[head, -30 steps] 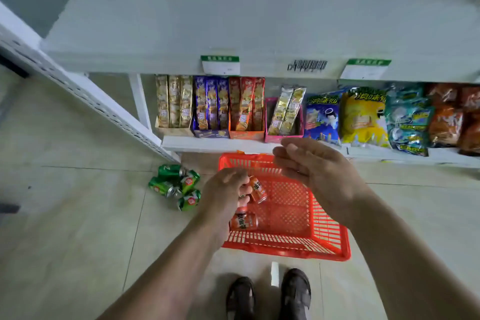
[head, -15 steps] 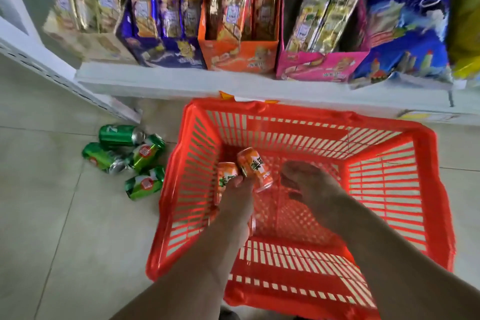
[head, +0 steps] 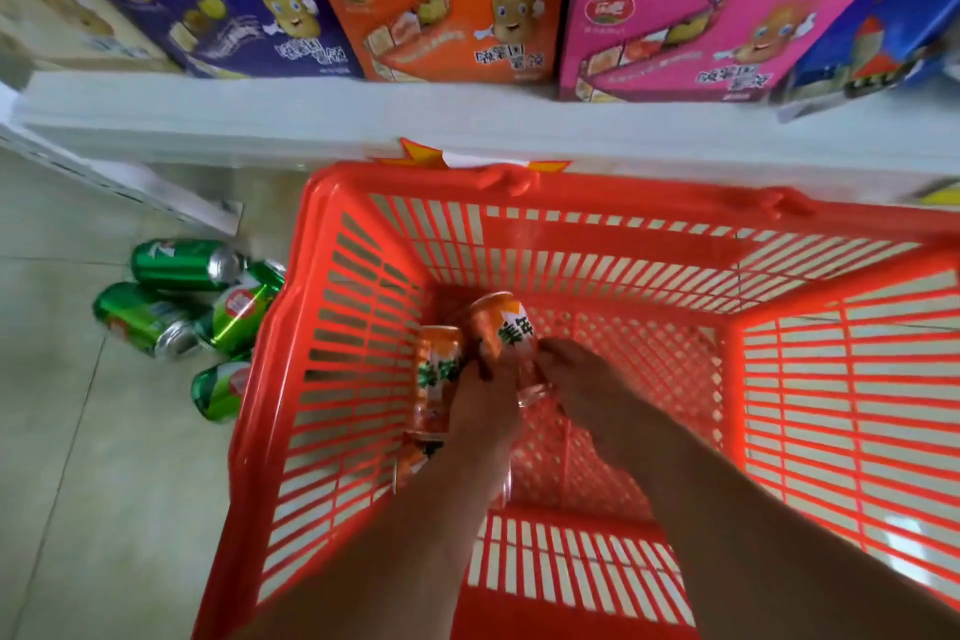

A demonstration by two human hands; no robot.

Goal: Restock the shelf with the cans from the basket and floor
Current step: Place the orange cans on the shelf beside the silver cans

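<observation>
Both hands have sunk deeper into the orange basket (head: 291,379). The left hand (head: 485,400) grasps two orange cans (head: 501,333); the right hand (head: 576,379), previously apart, now touches one, its grip unclear. Green cans (head: 182,265) lie unmoved on the floor (head: 78,483).

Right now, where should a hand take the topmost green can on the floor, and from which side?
Judging by its pose, grip the topmost green can around the middle of its body, coming down from above. It lies on its side, silver end facing right toward the basket, and another green can crowds that end, so the curved wall is the freest part.
</observation>
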